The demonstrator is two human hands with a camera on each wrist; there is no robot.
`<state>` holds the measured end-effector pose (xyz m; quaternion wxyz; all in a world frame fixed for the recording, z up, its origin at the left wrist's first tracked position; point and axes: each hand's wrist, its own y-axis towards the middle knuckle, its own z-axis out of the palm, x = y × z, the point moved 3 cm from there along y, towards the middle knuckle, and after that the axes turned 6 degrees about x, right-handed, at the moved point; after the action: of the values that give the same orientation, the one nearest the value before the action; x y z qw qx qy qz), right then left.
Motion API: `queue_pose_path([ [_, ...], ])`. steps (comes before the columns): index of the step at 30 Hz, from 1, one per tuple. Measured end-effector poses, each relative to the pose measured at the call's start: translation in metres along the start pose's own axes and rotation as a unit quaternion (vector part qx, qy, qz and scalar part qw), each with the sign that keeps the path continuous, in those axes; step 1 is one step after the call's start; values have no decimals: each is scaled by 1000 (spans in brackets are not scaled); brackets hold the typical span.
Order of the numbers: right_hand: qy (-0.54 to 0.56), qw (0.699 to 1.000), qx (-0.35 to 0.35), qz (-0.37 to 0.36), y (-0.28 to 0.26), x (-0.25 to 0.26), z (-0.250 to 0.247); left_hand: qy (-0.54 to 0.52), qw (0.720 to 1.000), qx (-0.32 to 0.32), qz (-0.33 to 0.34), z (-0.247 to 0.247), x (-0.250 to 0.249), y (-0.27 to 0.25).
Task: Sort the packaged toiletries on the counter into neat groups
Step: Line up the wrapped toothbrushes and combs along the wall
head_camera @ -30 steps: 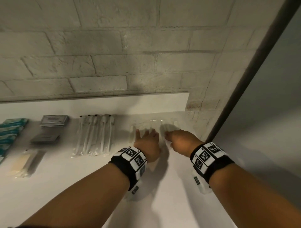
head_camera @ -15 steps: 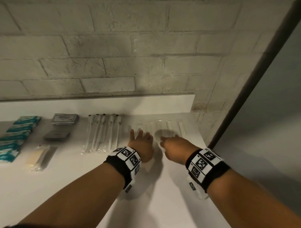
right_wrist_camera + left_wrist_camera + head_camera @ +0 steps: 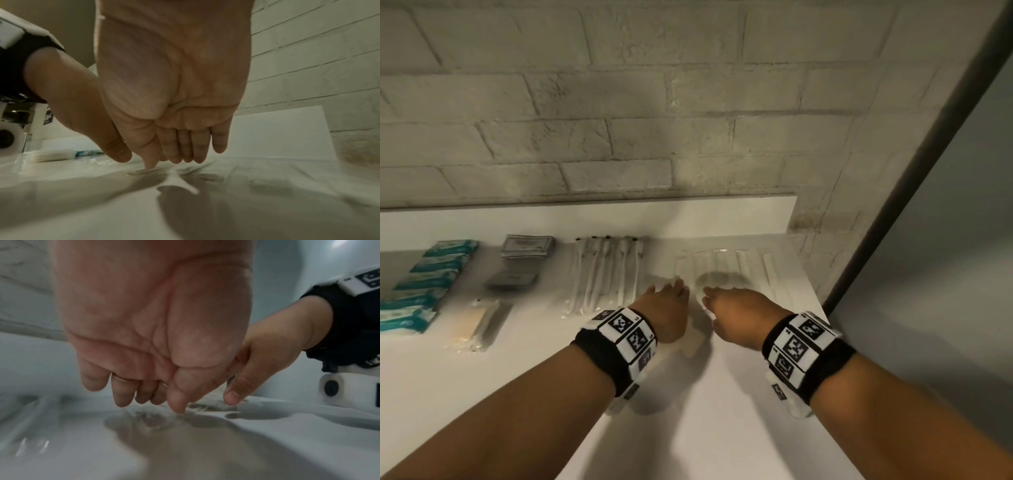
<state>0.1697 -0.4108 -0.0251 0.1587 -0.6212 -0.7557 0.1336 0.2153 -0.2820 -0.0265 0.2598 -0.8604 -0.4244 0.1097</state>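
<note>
both hands hover palm-down over the table, fingers straight and relaxed: the left hand and right hand each touch the clear packets with a thumb tip, at twelve o'clock; wrapped toothbrushes lie at ten.

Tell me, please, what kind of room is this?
Probably a hotel or guest bathroom, though no sink or tap shows. A white counter runs along a pale brick wall, and wrapped guest toiletries lie in rows: teal packets, wrapped toothbrushes, clear-wrapped combs.
</note>
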Motion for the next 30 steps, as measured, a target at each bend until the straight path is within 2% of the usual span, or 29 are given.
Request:
queue_pose_path([
  [11, -31, 999, 26, 8, 7, 7, 2, -46, 998, 41, -24, 6, -5, 12],
  [16, -33, 999, 27, 1, 7, 5, -1, -56, 998, 29, -25, 8, -4, 12],
  [18, -12, 1000, 21, -4, 5, 4, -1, -66, 998, 5, -17, 9, -4, 11],
  [22, 45, 998, -21, 39, -6, -13, -2, -36, 997, -49, 41, 7, -12, 8],
  [25, 30, 997, 5, 72, -13, -23, 1, -2, 997, -38, 72, 6, -22, 7],
  [30, 52, 997, 10, 59, -21, -28, 0, 7, 997, -40, 59, 4, -28, 7],
])
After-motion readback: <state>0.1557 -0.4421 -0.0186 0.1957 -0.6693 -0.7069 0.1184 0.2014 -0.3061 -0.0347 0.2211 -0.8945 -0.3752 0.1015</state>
